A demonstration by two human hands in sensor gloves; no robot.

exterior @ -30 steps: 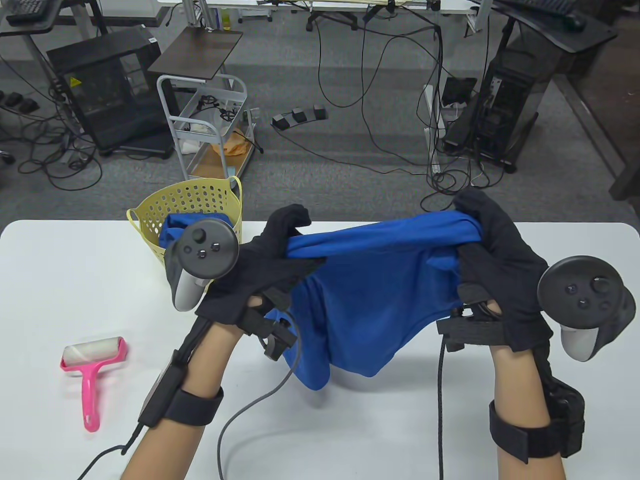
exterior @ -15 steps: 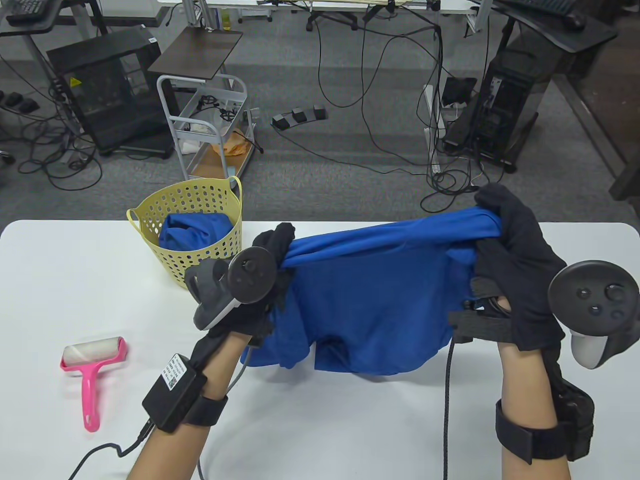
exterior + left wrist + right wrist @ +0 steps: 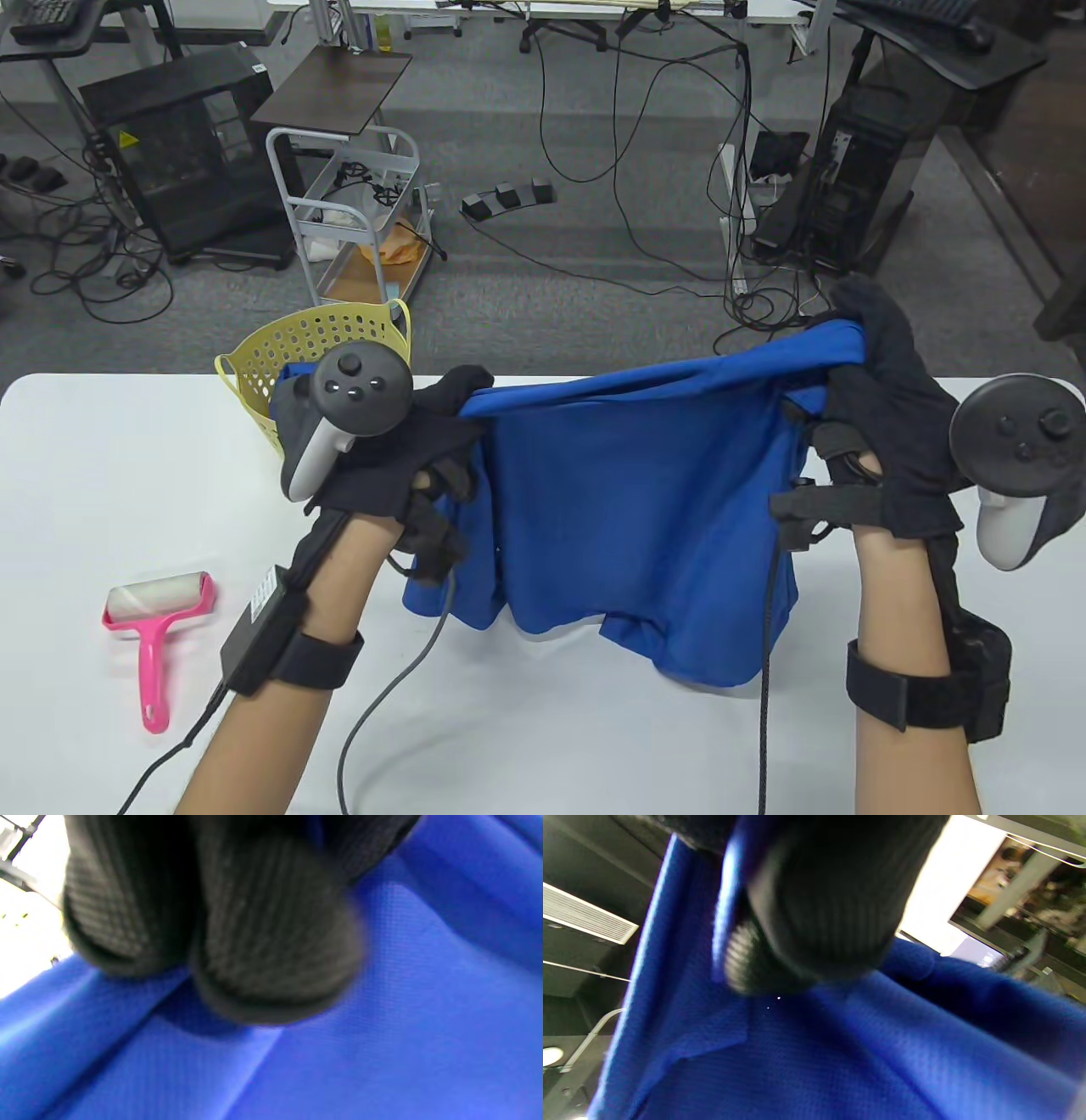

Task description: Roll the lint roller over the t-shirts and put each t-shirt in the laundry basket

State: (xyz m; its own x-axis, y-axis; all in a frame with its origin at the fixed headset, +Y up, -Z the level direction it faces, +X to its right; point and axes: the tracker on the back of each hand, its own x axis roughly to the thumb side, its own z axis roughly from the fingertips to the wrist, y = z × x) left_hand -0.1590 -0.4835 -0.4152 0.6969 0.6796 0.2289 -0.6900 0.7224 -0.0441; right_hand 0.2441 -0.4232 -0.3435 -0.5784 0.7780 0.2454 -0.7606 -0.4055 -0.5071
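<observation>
Holding the shirt stretched between both hands, I had my left hand bunching one top corner and my right hand gripping the other, higher up; the hem trailed on the table. The basket, a blue shirt already inside, stood just beyond my left hand, the roller lay well to the left. I judged the hanging hem might snag the rim and tip the basket, or drape outside. No writing was legible; a small label on my left wrist box was too small.
</observation>
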